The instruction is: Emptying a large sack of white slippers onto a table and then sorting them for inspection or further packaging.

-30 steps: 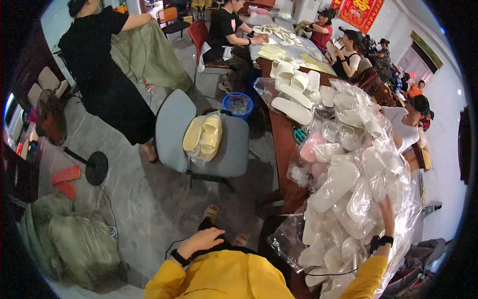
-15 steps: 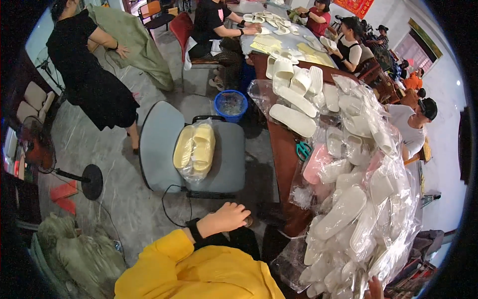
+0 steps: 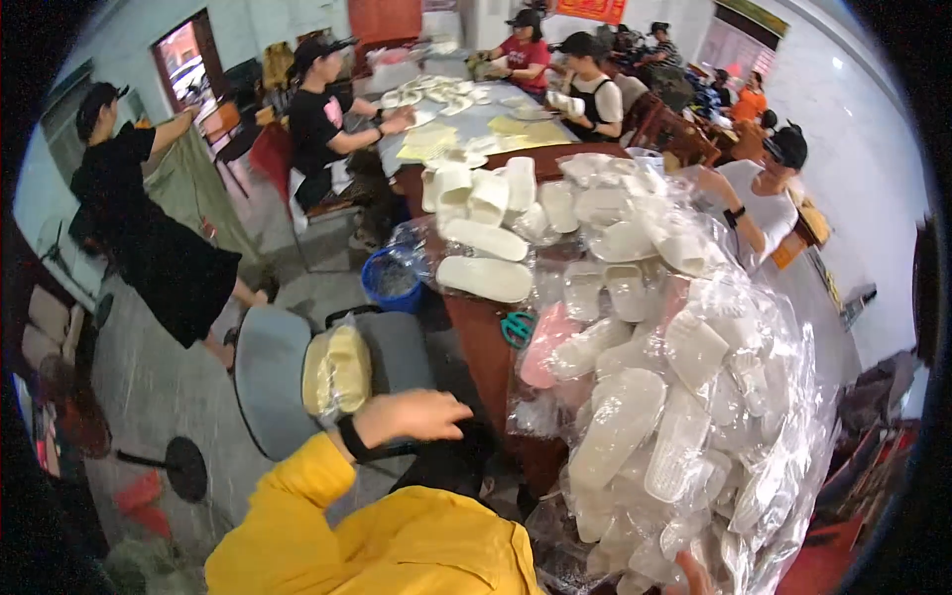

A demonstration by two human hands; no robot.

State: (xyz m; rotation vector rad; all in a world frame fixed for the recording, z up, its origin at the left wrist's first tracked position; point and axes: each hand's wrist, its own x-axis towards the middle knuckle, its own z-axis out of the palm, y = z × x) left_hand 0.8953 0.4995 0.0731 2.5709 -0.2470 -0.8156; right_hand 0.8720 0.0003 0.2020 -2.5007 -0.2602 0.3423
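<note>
- Right hand (image 3: pixel 694 575), bottom edge of the frame, right of centre: only a sliver shows, pressed against the lower end of the large clear plastic sack of white foam slippers (image 3: pixel 674 397). I cannot tell how its fingers are set.
- Left hand (image 3: pixel 412 416), lower centre, on a yellow sleeve with a black wristband: the fingers are loosely spread and hold nothing. It hovers above the seat of the grey padded chair (image 3: pixel 268 367).
- Just left of that hand, a clear packet of pale yellow slippers (image 3: pixel 337 369) lies on the chair.
- Step in hand, as I judge it: steadying the sack from below with one hand while the other is free. The sack looks bulky and slack, so any next move calls for a second firm hold on it.
- The sack fills the right half of the frame and leans on the brown wooden desk (image 3: pixel 486 347), where green-handled scissors (image 3: pixel 516 327) lie.
- Beyond, a blue plastic bucket (image 3: pixel 392 283) stands on the floor.
- Upper frame: seated people sort white slippers along the desk.
</note>
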